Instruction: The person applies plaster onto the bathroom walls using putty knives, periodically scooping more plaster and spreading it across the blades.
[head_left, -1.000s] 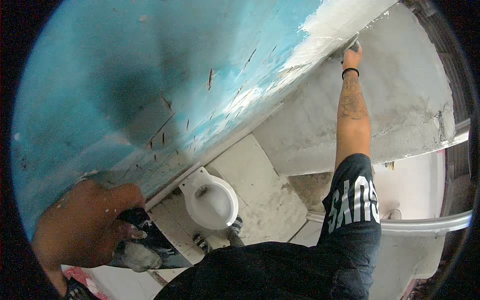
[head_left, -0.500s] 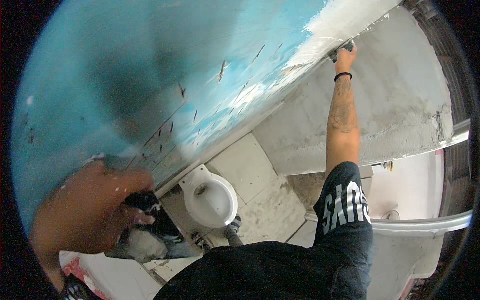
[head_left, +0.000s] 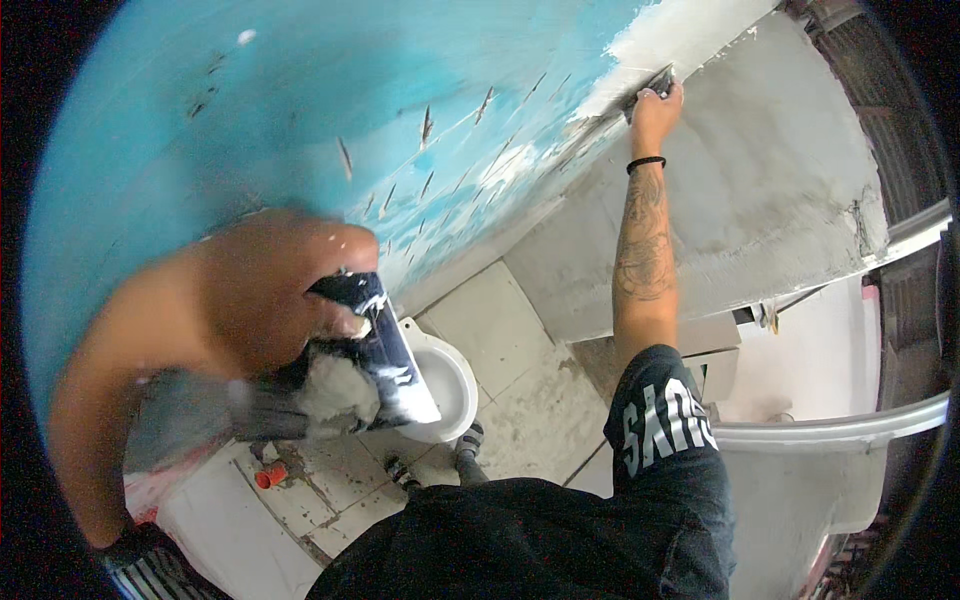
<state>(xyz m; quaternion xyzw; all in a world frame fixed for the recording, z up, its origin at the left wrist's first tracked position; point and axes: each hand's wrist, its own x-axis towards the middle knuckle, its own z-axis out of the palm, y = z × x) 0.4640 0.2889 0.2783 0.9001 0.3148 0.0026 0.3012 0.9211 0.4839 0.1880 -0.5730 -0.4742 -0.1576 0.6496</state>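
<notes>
My left hand (head_left: 285,290), slightly blurred, is closed round a dark, wide-bladed putty tool (head_left: 388,345) streaked with white filler. A pale lump of filler (head_left: 340,392) sits against the dark surface beneath the fingers. Farther off at upper right, my right arm is stretched out. My right hand (head_left: 656,112) grips a dark scraper (head_left: 660,80) at the wall, where a strip of white filler (head_left: 655,48) runs along the joint. The blue wall (head_left: 290,110) has several dark slits and gouges, with whitish patches between some of them.
Below stands a white toilet bowl (head_left: 458,385) without a lid, on dirty floor tiles (head_left: 500,330). A grey rendered wall (head_left: 740,190) rises at right, above a pale curved rail (head_left: 830,430). A small red-orange cup-like piece (head_left: 270,475) lies at lower left.
My left hand has risen and come right with the putty tool, now overlapping the toilet bowl. My right hand has shifted slightly left along the wall joint. The red-orange piece has come into view.
</notes>
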